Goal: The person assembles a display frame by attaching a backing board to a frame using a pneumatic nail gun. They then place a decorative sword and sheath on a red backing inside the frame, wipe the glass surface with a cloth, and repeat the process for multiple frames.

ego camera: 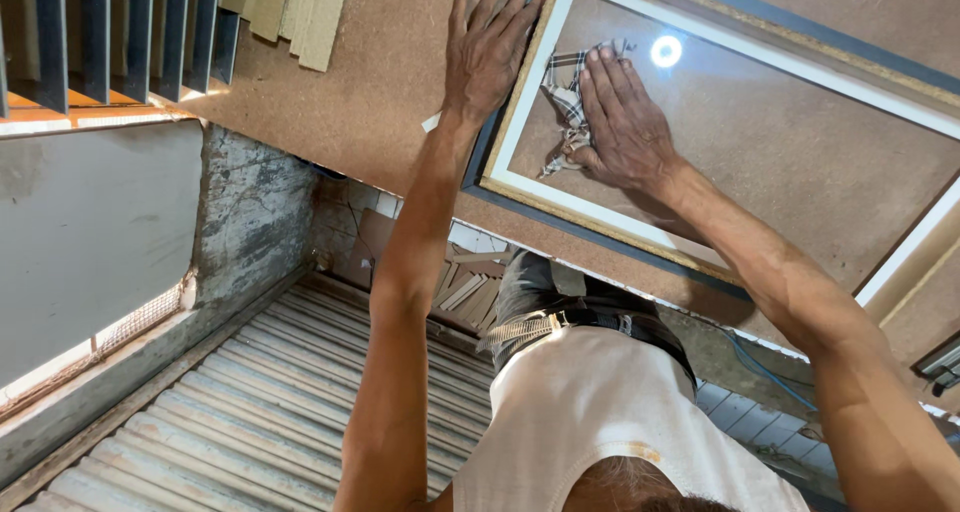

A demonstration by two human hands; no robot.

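Note:
A large picture frame (640,230) with a gold and dark blue border and a white inner mat lies flat on a brown board table (370,82). Its glass (800,142) reflects a round lamp. My left hand (488,52) rests flat, fingers spread, on the frame's near left corner and the board beside it. My right hand (625,127) presses a crumpled checked cloth (565,87) against the glass near that same corner. Part of the cloth is hidden under the palm. My white sleeveless shirt and belt show below the table edge.
Dark grey slats (110,32) and several tan strips (300,12) sit at the table's far left. A grey wall (90,222) and a corrugated metal sheet (250,412) fill the lower left. A blue cable (760,367) runs under the table at the right.

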